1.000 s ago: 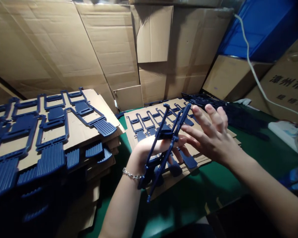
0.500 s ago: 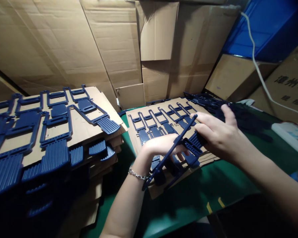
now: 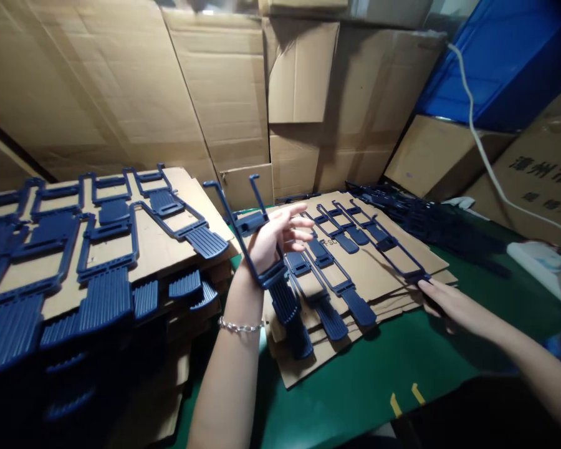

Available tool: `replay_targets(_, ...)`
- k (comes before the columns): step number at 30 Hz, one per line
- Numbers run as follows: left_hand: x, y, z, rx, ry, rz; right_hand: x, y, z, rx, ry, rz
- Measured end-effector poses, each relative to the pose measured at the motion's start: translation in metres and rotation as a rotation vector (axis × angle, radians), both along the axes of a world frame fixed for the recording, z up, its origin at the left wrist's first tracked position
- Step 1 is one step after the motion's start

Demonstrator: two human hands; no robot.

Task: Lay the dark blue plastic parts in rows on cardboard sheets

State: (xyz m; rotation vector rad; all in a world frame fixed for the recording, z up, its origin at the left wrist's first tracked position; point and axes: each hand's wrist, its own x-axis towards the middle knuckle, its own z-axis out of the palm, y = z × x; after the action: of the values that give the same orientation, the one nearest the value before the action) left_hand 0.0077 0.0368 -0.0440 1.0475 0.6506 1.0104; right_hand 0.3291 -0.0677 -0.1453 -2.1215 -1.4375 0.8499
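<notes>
My left hand is raised over the left part of a cardboard sheet, fingers stretched out and apart. A dark blue plastic frame with two hooked arms and a ribbed plate hangs around this hand and wrist; the thumb is hidden. At the sheet's right side, my right hand is closed on the near end of another blue frame, whose far end reaches over the cardboard. Between my hands, several similar frames lie on the sheet with ribbed plates toward me.
On the left stands a tall stack of cardboard layers bearing more blue frames. A dark pile of blue parts lies at the back right on the green table. A white power strip and cable are at right.
My right hand has moved right and down, away from my left, with a frame in it. My left hand has lifted and its fingers have spread; the frame around it now points up.
</notes>
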Motion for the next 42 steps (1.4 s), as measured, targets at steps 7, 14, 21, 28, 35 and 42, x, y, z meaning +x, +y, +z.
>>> replay_targets(7,-0.008,-0.002,0.007,-0.035,-0.048,0.101,-0.011,0.016,-0.007,-0.175,0.162,-0.040)
replay_targets(14,0.000,-0.001,0.002,0.016,-0.004,0.055,-0.018,0.029,0.007,-0.112,-0.337,0.020)
replay_targets(21,0.004,-0.009,-0.008,0.197,0.267,-0.150,-0.030,0.025,-0.004,-0.140,-0.449,0.062)
replay_targets(28,0.012,-0.011,-0.014,0.274,0.566,-0.204,-0.049,0.028,-0.003,-0.113,-0.513,0.085)
replay_targets(35,0.015,-0.014,-0.016,0.298,0.902,-0.278,-0.053,0.024,0.007,-0.189,-0.589,0.170)
replay_targets(42,0.018,-0.019,-0.009,0.299,1.023,-0.287,-0.052,0.014,-0.004,-0.212,-0.570,0.137)
